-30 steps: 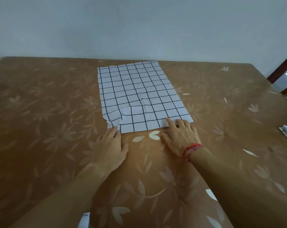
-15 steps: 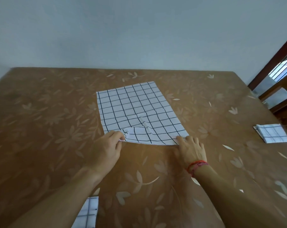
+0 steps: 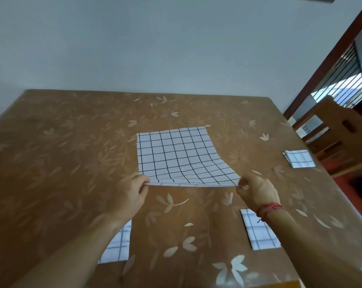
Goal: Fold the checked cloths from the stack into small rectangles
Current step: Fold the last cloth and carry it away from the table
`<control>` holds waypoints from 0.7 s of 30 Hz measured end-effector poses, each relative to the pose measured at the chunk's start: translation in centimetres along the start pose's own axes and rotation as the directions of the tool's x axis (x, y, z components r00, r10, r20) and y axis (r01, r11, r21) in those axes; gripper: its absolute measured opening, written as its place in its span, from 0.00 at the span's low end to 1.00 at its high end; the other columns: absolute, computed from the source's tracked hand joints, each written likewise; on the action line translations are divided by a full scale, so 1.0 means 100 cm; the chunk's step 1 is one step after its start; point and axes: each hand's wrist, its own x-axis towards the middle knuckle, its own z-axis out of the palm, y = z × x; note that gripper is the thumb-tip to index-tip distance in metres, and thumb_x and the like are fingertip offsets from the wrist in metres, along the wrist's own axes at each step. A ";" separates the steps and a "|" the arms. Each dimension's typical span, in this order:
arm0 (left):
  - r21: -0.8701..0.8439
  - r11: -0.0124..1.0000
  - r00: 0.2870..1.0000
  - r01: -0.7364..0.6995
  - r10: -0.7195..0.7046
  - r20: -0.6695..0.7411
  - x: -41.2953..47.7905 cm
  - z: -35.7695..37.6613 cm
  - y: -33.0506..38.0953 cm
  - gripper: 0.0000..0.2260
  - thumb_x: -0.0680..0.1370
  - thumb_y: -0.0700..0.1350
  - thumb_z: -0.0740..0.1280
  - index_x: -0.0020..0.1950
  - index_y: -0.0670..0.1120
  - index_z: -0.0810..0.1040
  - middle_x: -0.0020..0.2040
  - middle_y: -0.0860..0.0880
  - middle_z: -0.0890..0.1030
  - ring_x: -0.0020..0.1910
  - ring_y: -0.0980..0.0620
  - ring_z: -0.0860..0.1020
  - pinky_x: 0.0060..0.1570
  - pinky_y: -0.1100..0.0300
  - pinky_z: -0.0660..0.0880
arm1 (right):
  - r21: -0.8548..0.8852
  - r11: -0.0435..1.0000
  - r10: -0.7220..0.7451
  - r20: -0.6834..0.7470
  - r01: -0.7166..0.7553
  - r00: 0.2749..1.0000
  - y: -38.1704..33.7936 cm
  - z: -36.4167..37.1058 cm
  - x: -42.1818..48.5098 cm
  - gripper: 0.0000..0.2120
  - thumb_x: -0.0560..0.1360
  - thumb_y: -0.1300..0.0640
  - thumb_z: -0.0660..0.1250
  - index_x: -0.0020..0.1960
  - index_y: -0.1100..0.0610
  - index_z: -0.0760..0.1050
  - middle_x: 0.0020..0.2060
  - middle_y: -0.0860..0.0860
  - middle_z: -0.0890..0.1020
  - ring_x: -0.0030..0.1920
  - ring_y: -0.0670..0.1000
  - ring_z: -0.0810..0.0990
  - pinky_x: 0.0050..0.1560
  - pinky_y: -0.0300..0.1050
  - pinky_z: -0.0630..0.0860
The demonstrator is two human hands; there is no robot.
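Head view: both hands, left [image 3: 130, 192] and right [image 3: 257, 191], pinch the checked cloth's [image 3: 176, 154] near corners, seemingly lifted; no writing visible.

Left hand [image 3: 132, 192] and right hand [image 3: 257, 191] pinched shut (forearms outstretched)

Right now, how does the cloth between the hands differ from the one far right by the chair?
The held cloth is spread open and large; the far-right cloth is a small folded rectangle. The held cloth's near edge is lifted, pinched by left hand and right hand; the far-right cloth lies flat, untouched. Both are white with dark checks.
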 end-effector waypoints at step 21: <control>0.113 0.993 0.998 0.040 -0.035 -0.045 -0.021 -0.045 0.035 0.09 0.74 0.37 0.71 0.54 0.44 0.80 0.50 0.50 0.80 0.44 0.50 0.76 0.36 0.70 0.63 | 0.226 0.973 0.026 0.041 -0.035 0.999 -0.021 -0.042 -0.017 0.08 0.71 0.52 0.72 0.35 0.47 0.75 0.31 0.48 0.78 0.36 0.52 0.77 0.35 0.40 0.68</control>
